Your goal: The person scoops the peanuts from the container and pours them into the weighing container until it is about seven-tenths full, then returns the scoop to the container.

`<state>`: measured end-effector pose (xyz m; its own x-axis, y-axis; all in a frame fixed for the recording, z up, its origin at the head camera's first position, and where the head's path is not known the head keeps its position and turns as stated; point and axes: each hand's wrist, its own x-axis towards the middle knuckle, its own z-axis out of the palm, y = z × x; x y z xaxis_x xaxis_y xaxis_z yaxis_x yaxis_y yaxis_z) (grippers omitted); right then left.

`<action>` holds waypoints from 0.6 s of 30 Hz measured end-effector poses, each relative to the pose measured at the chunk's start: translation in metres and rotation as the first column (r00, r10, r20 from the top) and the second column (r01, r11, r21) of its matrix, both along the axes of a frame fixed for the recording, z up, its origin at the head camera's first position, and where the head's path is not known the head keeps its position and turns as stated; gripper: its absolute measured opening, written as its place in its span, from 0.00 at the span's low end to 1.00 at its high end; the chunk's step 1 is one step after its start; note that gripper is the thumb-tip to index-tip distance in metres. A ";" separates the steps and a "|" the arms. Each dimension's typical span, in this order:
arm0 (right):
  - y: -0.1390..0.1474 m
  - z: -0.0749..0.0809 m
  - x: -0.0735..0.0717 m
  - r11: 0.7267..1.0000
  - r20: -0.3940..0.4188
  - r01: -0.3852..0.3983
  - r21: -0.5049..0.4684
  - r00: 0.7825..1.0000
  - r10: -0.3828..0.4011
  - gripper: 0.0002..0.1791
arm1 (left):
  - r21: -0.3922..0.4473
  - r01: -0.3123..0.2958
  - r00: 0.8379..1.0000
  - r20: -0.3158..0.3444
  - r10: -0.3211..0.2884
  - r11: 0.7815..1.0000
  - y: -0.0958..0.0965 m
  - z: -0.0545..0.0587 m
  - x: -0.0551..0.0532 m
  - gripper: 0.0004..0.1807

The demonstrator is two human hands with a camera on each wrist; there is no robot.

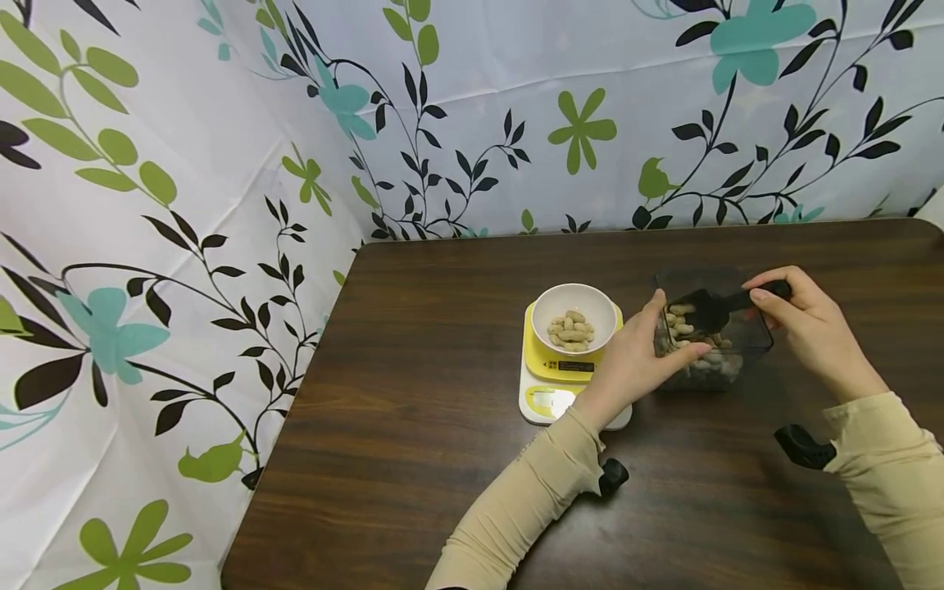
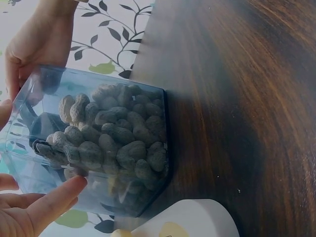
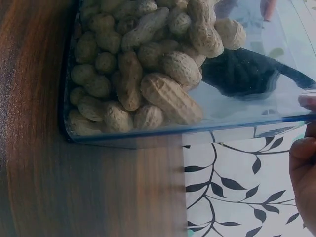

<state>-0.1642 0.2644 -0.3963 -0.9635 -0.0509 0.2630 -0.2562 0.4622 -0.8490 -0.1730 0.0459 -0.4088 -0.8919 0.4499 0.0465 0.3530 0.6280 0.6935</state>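
Black plastic scoop [image 1: 710, 311] down inside clear rectangular box [image 1: 748, 334] of tan unshelled peanuts [image 1: 680, 319]; right hand [image 1: 814, 332], fingers curled closed, grips its handle. Left hand [image 1: 640, 354], fingers spread wide, holds the box's left side. Yellow-and-white scale [image 1: 535, 362], round white bowl [image 1: 550, 304] atop, beside on brown wooden bench [image 1: 413, 369].

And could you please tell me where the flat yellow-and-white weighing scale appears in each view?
Head: the scale sits slightly right of centre, beneath the round white bowl.
Left wrist: only part shows, at the bottom edge, right of middle.
Right wrist: not in it.
Shared landmark: the transparent, boxlike container of unshelled peanuts.
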 end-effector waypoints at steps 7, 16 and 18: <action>-0.006 -0.003 0.002 0.995 0.057 0.074 -0.065 0.996 -0.071 0.07 | 0.015 0.004 1.000 -0.005 -0.004 1.000 -0.001 -0.003 0.003 0.45; -0.010 -0.003 -0.002 0.987 0.059 0.102 -0.120 0.994 -0.095 0.05 | -0.004 -0.007 0.999 -0.031 0.007 1.000 0.001 -0.002 0.001 0.45; -0.010 -0.003 -0.003 0.988 0.047 0.092 -0.124 0.995 -0.087 0.06 | -0.006 -0.010 0.999 -0.036 0.010 1.000 0.001 -0.001 0.000 0.45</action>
<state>-0.1671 0.2542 -0.3989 -0.9727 0.0671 0.2220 -0.1823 0.3700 -0.9109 -0.1730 0.0465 -0.4101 -0.8940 0.4416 0.0758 0.3714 0.6357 0.6767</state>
